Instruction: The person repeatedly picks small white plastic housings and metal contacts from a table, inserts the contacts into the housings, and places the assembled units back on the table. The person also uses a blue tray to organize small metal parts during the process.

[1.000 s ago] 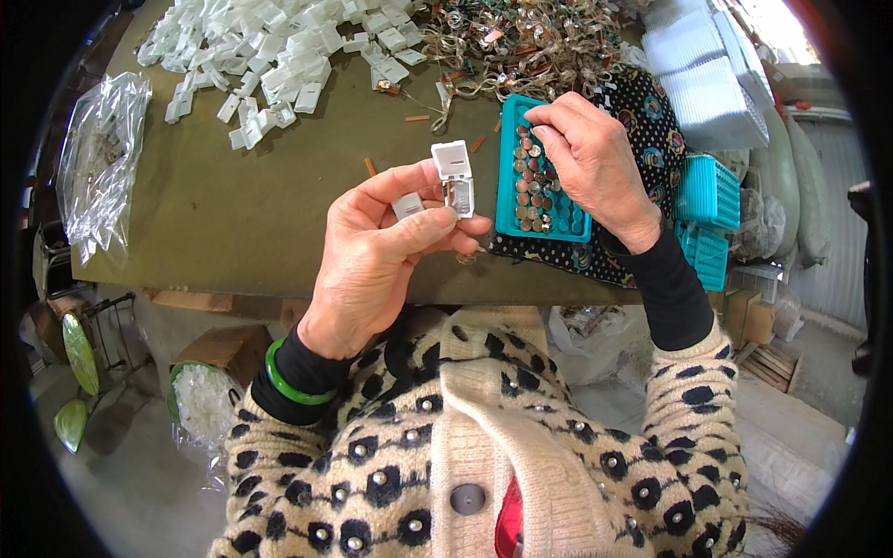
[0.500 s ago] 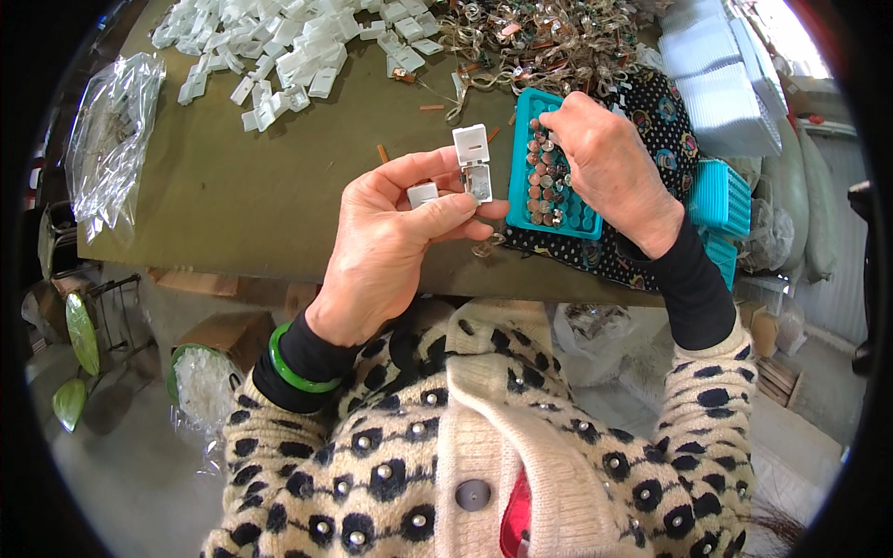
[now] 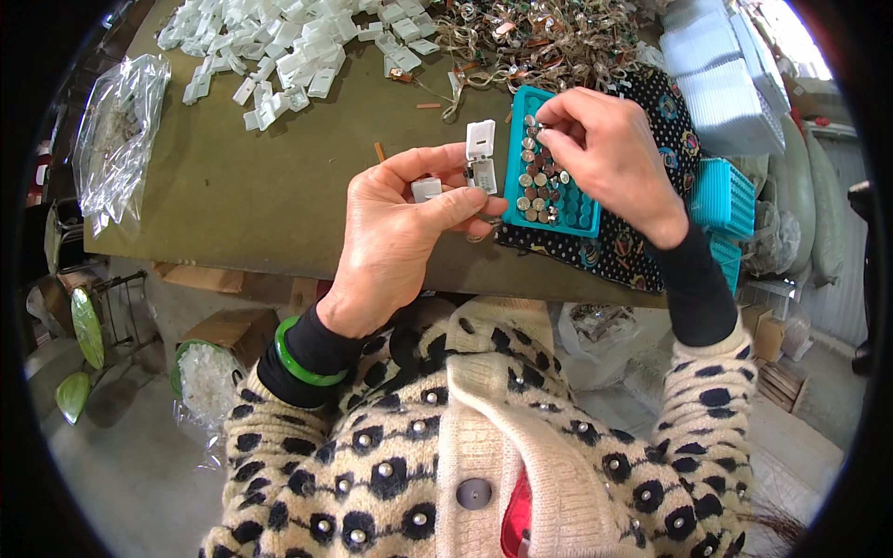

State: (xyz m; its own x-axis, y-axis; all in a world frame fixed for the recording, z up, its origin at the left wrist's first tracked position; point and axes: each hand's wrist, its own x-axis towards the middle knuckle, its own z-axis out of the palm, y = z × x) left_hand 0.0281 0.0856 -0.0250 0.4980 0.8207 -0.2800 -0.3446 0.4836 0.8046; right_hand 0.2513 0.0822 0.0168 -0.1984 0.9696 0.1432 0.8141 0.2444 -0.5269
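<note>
- Risk: I judge the small white hinged case (image 3: 481, 156), pinched open in my left hand (image 3: 400, 232) over the desk (image 3: 260, 195) edge, could slip.
- Risk: my right hand (image 3: 605, 149), fingertips closed on the coin cells (image 3: 539, 181), may scatter them (loosely heaped).
- Containers: teal tray (image 3: 567, 209) holds cells; clear bag (image 3: 116, 130), contents unclear.

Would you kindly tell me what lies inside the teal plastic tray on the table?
The teal plastic tray holds small round silvery metal discs in a grid of pockets. The right hand covers its upper right part, so what lies there is hidden.
</note>
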